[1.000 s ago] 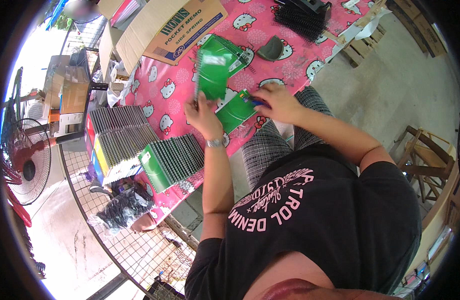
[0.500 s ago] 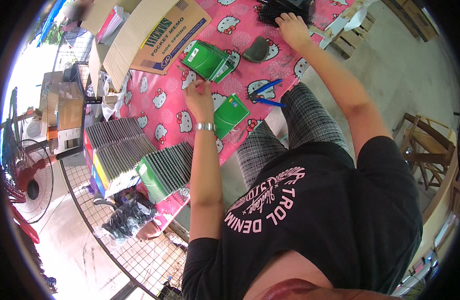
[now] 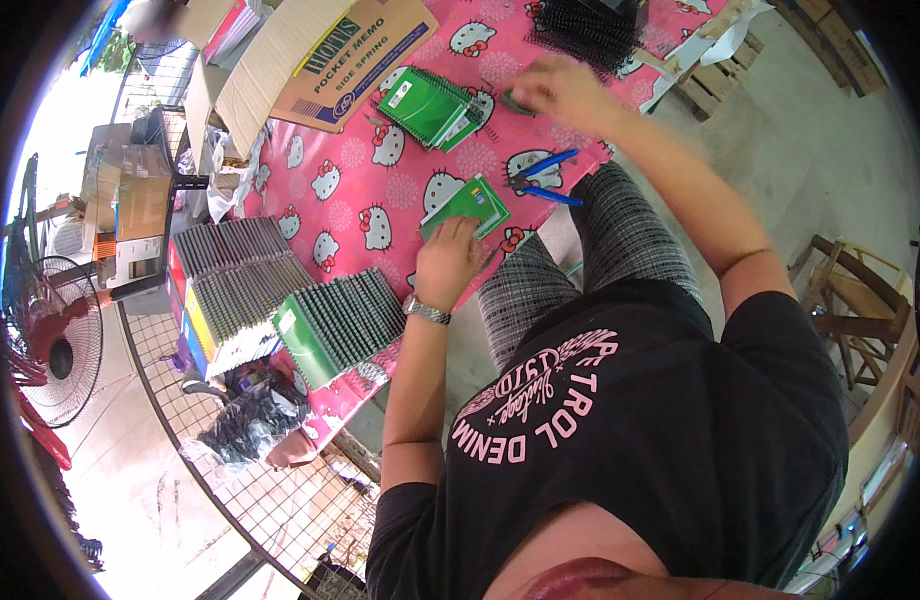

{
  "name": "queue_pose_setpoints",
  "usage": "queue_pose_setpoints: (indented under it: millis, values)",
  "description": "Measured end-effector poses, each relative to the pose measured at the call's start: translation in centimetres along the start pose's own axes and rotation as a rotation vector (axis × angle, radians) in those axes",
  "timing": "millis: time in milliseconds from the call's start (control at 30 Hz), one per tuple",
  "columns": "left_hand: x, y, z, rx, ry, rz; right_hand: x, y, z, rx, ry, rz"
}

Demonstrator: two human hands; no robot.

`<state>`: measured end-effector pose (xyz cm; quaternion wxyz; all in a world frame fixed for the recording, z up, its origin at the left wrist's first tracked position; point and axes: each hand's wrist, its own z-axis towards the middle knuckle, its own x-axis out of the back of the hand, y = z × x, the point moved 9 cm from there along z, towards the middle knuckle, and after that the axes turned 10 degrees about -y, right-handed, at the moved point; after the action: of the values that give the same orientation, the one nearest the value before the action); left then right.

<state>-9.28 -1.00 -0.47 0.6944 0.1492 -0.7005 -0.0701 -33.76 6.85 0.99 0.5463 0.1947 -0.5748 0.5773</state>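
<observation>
A green notebook cover with its pages (image 3: 480, 203) lies on the pink table near its front edge. My left hand (image 3: 450, 262) is at its lower left edge, fingers bent and gripping it. My right hand (image 3: 568, 92) hovers over the table, slightly blurred, with its fingers curled together; what they hold, if anything, cannot be made out. Under its fingertips shows part of a dark half-round object (image 3: 520, 102). Beyond it sits a heap of black spiral wires (image 3: 585, 35). A small stack of green spiral notebooks (image 3: 420, 105) rests farther back, and blue-handled pliers (image 3: 545, 178) lie right of the cover.
An open cardboard box (image 3: 355, 65) stands at the back left. Rows of spiral-bound notebooks (image 3: 235, 285) and another green-covered row (image 3: 340, 320) fill the table's left end. My legs (image 3: 635, 235) are against the front edge. A fan (image 3: 60, 345) stands far left, a wooden chair (image 3: 860, 305) right.
My right hand has come back from the black spiral wires to above the half-round object. My left hand has moved from beside the notebook stack down onto the single green notebook.
</observation>
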Motion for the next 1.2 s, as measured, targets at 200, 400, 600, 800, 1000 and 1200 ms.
queue_pose_setpoints:
  millis: [200, 400, 600, 800, 1000, 1200]
  values:
    - [1.9, -1.4, 1.0, 0.161, 0.192, 0.079, -5.0, -8.5, -3.6, 0.126, -0.168, 0.368]
    - [1.7, -0.9, 1.4, 0.148, 0.274, 0.143, -5.9, -8.0, -3.4, 0.121, -0.061, 0.509]
    - [1.6, -1.1, 1.3, 0.148, 0.259, 0.138, -5.0, -9.0, -3.8, 0.125, -0.042, 0.333]
    - [1.7, -1.0, 1.4, 0.132, 0.263, 0.131, -5.8, -9.1, -3.8, 0.157, -0.098, 0.431]
    - [1.7, -0.5, 1.8, 0.125, 0.265, 0.133, -5.8, -8.6, -4.0, 0.232, -0.089, 0.599]
    - [1.6, -0.6, 1.7, 0.118, 0.289, 0.127, -6.1, -8.9, -3.3, 0.184, -0.248, 0.619]
